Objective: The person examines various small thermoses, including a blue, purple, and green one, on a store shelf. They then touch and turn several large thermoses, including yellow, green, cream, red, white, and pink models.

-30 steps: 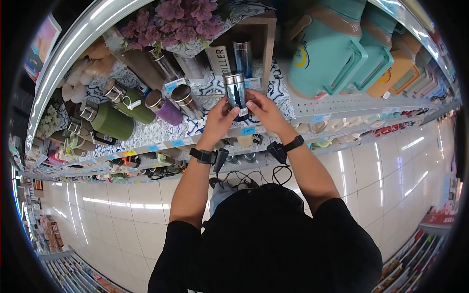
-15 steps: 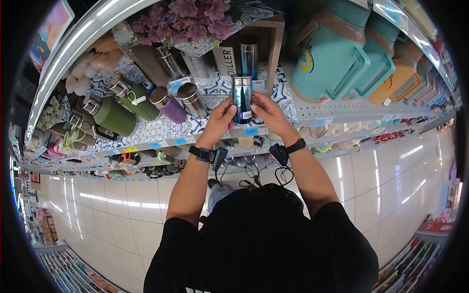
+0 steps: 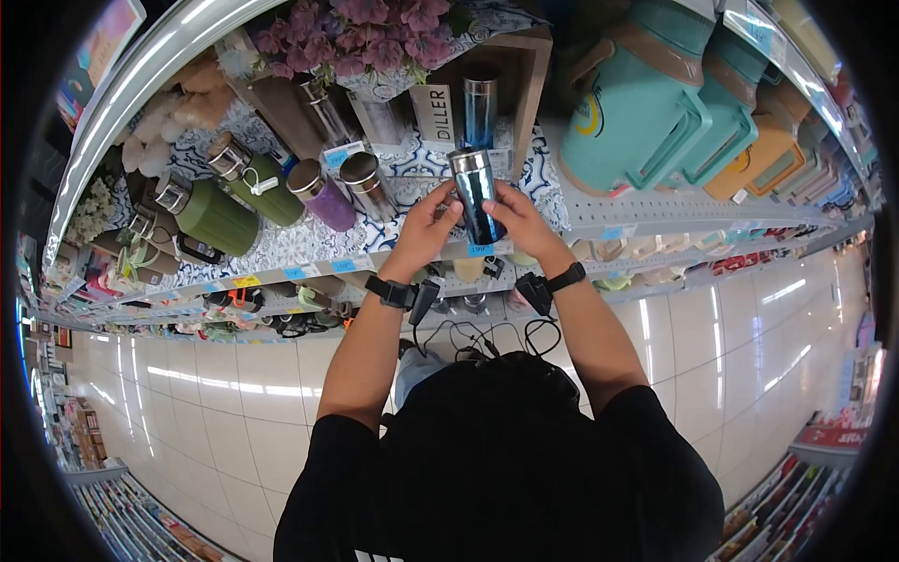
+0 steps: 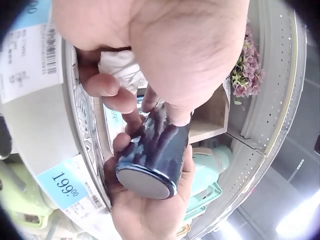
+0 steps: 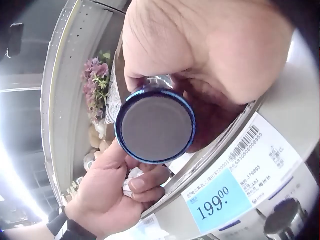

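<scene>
A dark blue vacuum flask (image 3: 476, 197) with a silver lid is held over the shelf's front edge, tilted with its lid leaning left. My right hand (image 3: 518, 215) grips it from the right, fingers wrapped round its side. Its flat grey base (image 5: 157, 129) faces the right wrist camera. At the flask's left side is my left hand (image 3: 426, 229), its thumb touching the flask in the left wrist view. Curled fingers of that hand hold a crumpled white tissue (image 4: 122, 69). Behind stands a similar blue flask (image 3: 479, 112) in a wooden display box (image 3: 536, 80).
To the left stand a purple tumbler (image 3: 323, 197), a steel tumbler (image 3: 367, 185) and green bottles (image 3: 215, 215). Large teal jugs (image 3: 637, 112) stand to the right. Purple flowers (image 3: 365, 33) top the display. A blue 199.00 price tag (image 5: 212, 201) lines the shelf edge.
Between both hands, the flask has turned so its white label no longer shows in the head view. It has gone from nearly upright to tilted, its base swinging right.
</scene>
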